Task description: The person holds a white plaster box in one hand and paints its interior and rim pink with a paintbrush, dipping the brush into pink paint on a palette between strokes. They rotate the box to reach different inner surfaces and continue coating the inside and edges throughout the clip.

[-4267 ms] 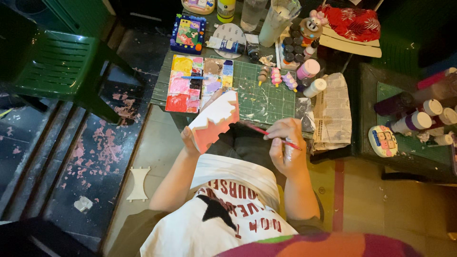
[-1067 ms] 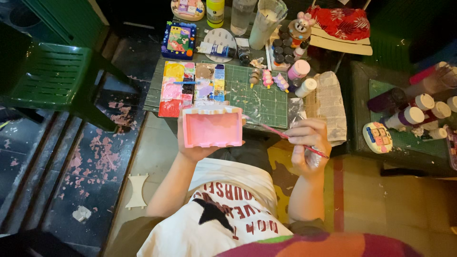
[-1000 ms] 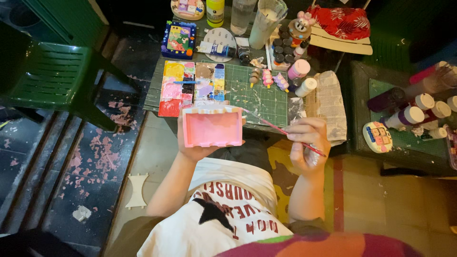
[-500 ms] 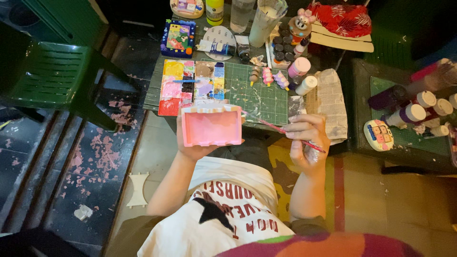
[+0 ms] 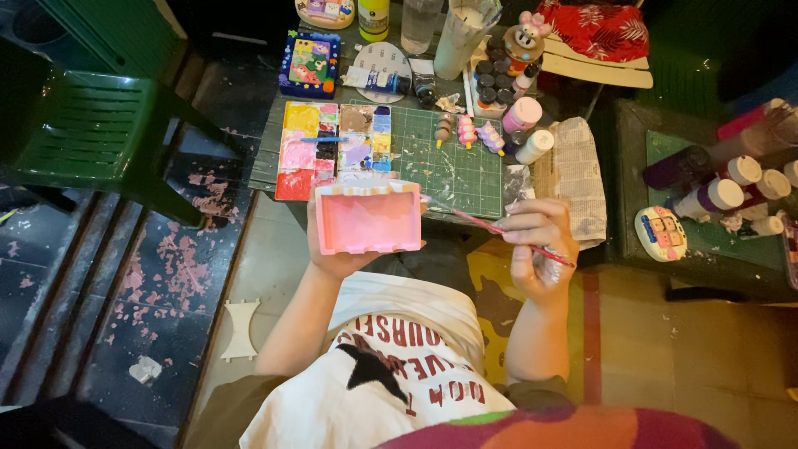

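Left hand (image 5: 337,258) cups the pink tray (image 5: 367,218) from below, long side level; right hand (image 5: 540,249) pinches the paintbrush (image 5: 499,230), tip just right of the tray.

The scene is lit warmly from above, and the middle is bright while the corners are left dark. The bench (image 5: 432,166) and the pink tray (image 5: 366,218) are shown sharply, without glare. Deep shadow is seen under the green chair (image 5: 91,125) and along the top edge. The near clothing at the bottom is blurred.
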The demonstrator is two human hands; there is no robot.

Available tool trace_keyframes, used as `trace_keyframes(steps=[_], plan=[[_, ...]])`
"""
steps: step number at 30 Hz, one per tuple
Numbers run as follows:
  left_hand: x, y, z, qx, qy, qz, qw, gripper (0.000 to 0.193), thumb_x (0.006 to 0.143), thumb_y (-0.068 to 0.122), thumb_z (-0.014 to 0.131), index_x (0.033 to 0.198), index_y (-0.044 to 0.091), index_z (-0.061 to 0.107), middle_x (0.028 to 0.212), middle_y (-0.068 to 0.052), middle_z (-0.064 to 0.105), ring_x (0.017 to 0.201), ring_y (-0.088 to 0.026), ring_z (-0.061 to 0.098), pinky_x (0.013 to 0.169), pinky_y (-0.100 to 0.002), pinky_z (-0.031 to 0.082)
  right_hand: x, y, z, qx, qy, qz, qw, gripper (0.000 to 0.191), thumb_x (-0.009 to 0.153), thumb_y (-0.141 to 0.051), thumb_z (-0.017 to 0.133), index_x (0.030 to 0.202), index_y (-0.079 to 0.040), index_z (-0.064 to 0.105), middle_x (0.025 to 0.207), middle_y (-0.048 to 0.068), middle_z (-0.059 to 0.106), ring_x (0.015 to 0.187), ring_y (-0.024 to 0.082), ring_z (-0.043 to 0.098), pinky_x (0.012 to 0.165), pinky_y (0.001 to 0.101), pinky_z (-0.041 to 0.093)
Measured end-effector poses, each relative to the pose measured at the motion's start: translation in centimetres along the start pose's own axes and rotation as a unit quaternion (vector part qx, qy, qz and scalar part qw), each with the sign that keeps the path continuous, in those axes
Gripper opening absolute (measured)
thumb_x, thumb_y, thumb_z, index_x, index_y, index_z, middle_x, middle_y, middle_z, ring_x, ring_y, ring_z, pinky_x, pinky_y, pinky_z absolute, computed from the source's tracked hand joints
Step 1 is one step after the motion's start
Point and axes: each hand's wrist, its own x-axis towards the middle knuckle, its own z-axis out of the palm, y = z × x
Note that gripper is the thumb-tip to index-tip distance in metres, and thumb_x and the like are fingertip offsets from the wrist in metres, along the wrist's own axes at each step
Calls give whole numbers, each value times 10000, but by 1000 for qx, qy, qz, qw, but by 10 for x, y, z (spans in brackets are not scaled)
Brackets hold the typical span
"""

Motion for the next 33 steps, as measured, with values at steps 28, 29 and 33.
trace_keyframes(steps=[28, 29, 33], plan=[[-1, -17, 2, -475, 4, -246, 845, 776, 909, 454, 742, 1489, 58, 413, 1509, -188, 509, 1377, -357, 513, 1160, -571, 432, -12, 10, -4, 32, 1, 13, 999, 158, 1004, -188, 576, 903, -67, 584, 924, 122, 724, 1114, 279, 602, 1027, 428, 468], [2, -17, 2, -556, -8, -255, 791, 755, 939, 495, 648, 1501, 50, 411, 1520, -197, 493, 1385, -384, 501, 1144, -620, 414, -12, 10, -3, 32, 6, 17, 999, 156, 1007, -186, 578, 908, -66, 586, 928, 124, 722, 1116, 280, 603, 1014, 423, 482], [7, -13, 4, -655, 0, -288, 698, 762, 1006, 571, 414, 1540, 29, 393, 1560, -226, 453, 1415, -448, 466, 1134, -730, 351, -13, 11, -4, 30, -7, 11, 999, 144, 1000, -181, 578, 898, -80, 583, 933, 126, 730, 1116, 281, 601, 1034, 433, 479]])
